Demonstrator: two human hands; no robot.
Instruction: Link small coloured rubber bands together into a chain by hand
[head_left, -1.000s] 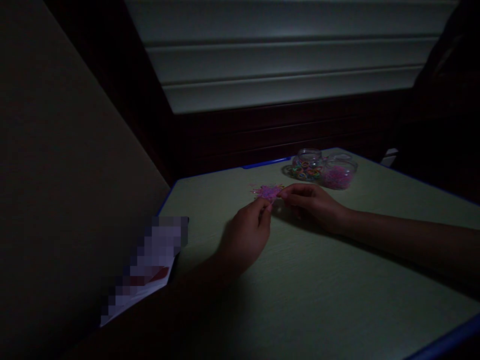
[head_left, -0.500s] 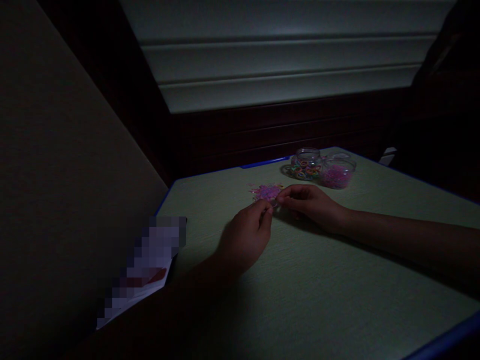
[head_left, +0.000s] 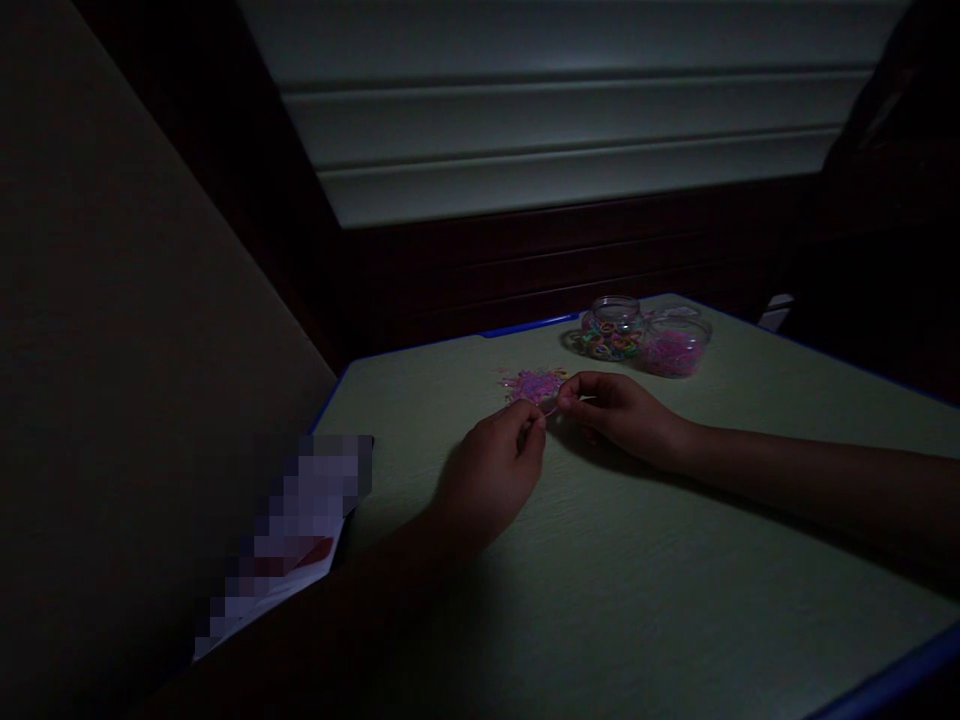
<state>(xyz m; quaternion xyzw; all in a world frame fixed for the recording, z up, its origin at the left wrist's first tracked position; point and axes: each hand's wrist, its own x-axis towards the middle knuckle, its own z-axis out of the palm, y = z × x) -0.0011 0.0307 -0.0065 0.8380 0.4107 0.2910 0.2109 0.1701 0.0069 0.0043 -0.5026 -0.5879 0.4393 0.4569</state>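
A small pile of pink and purple elastic bands (head_left: 534, 384) lies on the pale green table (head_left: 637, 570). Just in front of it, my left hand (head_left: 493, 472) pinches a thin pinkish elastic band (head_left: 551, 411) between thumb and forefinger. The other side of that band runs to the fingertips of my right hand (head_left: 624, 415), which are also pressed together. The band spans the small gap between both hands. The dim light hides its finer detail.
Behind my right hand stand two clear jars: a jar of multicoloured bands (head_left: 611, 338) and a jar of pink bands (head_left: 673, 353). A partly blurred white packet or paper (head_left: 304, 575) lies at the left edge. A dark wooden ledge and a shutter (head_left: 570, 130) rise beyond the table.
My right hand has shifted very slightly right and down, so the gap between my fingertips is a touch wider. The left hand, pile and jars stay put.
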